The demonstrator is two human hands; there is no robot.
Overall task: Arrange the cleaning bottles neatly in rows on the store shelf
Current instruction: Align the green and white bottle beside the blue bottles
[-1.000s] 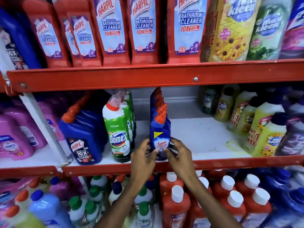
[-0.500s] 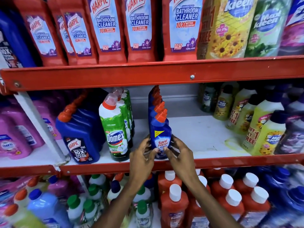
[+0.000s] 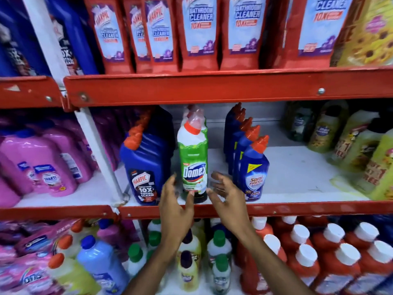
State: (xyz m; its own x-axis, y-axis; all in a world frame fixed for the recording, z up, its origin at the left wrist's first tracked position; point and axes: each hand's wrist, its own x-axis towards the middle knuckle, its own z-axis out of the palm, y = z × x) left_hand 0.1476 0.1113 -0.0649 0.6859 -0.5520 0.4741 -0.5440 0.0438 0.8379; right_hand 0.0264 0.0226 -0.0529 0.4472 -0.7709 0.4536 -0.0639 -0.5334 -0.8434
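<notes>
On the middle shelf stand three rows of toilet cleaner. A row of blue Sani Fresh bottles with orange caps runs front to back on the right. A green and white Domex bottle leads the middle row. Blue Harpic bottles stand to its left. My left hand is spread open just left of the Domex bottle's base. My right hand is open between the Domex and Sani Fresh rows. Neither hand holds anything.
Red Harpic bathroom cleaner packs fill the top shelf. Pink bottles sit at left beyond a white upright. Yellow-green bottles stand at right. White-capped red bottles and green-capped bottles fill the lower shelf.
Both hands have let go of the front Sani Fresh bottle and moved left to either side of the Domex bottle. The camera has moved closer and shifted left.
</notes>
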